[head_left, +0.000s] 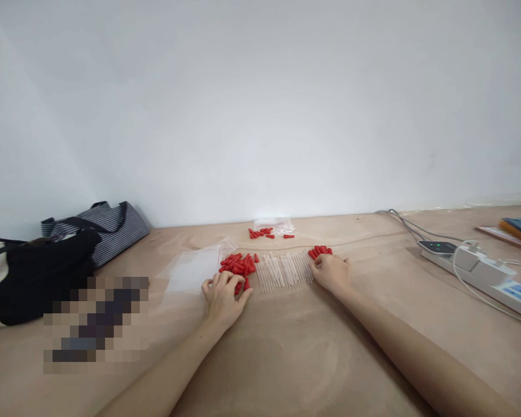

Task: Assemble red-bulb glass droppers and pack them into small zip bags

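Hands, L & R, curled at red bulbs, tubes btwn, grip unclear.

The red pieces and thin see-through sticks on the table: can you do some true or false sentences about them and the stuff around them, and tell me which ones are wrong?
1. The left hand is at a pile of red pieces. True.
2. Every red piece is in that one pile. False: more lie at the back and beside the right hand.
3. In the picture, the thin sticks lie to the right of the left hand's pile. True.
4. The power strip is on the left. False: the power strip is on the right.
5. The striped bag is on the left side of the picture. True.
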Demonstrator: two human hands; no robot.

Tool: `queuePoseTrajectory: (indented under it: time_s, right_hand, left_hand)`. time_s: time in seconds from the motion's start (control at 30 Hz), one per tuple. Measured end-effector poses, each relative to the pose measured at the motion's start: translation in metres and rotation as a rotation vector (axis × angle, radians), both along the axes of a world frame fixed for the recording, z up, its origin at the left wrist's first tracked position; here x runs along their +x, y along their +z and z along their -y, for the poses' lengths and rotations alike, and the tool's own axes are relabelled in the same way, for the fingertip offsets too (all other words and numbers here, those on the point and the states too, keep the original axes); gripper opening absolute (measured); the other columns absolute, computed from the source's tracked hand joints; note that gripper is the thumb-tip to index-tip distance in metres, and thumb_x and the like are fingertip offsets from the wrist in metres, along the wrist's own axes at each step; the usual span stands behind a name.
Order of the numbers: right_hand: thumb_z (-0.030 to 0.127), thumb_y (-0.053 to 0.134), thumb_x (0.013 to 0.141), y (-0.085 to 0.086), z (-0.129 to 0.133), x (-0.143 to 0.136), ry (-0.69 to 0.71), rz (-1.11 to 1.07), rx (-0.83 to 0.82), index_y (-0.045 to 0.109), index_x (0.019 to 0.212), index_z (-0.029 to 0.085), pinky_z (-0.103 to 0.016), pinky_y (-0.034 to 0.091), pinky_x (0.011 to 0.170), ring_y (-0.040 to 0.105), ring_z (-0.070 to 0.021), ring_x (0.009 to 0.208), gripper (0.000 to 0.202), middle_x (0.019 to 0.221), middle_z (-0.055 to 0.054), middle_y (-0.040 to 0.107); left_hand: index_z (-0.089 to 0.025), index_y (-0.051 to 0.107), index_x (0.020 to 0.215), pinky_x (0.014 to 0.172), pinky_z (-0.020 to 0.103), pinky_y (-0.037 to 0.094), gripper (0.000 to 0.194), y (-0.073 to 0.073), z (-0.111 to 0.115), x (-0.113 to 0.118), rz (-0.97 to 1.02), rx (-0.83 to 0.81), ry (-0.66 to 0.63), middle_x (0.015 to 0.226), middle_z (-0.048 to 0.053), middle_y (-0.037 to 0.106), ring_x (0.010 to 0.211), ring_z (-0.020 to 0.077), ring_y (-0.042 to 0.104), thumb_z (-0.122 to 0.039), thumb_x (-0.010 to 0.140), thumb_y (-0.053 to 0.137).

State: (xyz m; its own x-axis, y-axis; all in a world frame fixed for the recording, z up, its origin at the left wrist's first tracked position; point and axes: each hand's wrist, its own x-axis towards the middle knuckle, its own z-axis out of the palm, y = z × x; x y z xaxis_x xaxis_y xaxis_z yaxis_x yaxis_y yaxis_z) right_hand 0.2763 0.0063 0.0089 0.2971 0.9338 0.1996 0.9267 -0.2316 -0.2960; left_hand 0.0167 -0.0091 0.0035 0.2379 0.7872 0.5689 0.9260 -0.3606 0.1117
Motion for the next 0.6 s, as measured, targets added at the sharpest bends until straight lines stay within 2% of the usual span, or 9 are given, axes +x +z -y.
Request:
queuePoseTrajectory:
  time_s: [0.13,0.37,0.6]
  right_hand:
    - [0.035,0.044,0.076,0.001,-0.015,-0.002,-0.014,0.012,-0.060,0.065,0.071,0.019,-0.043,0.029,0.081,0.058,-0.0257,0.084,0.026,0.079,-0.009,0.066]
    - [0.032,0.050,0.071,0.001,-0.030,0.000,-0.049,0.009,-0.129,0.064,0.079,0.016,-0.040,0.033,0.081,0.059,-0.0249,0.085,0.023,0.088,-0.012,0.065]
    - [0.030,0.050,0.070,0.001,-0.032,0.001,-0.043,-0.019,-0.144,0.064,0.076,0.016,-0.036,0.038,0.074,0.060,-0.0236,0.080,0.020,0.083,-0.011,0.065]
  left_hand:
    - [-0.020,0.059,0.082,0.077,0.042,0.027,0.016,0.001,-0.004,0.004,-0.012,0.056,0.020,0.084,0.006,0.059,0.083,0.0245,0.051,-0.033,0.074,0.058]
    - [-0.022,0.061,0.096,0.077,0.043,0.027,0.021,0.004,-0.019,0.002,-0.027,0.138,0.126,0.093,0.008,0.059,0.088,0.0254,0.049,-0.029,0.080,0.049]
    - [-0.025,0.065,0.084,0.077,0.042,0.027,0.018,0.008,-0.028,0.002,-0.004,0.084,0.089,0.089,0.006,0.059,0.087,0.0244,0.049,-0.018,0.072,0.052]
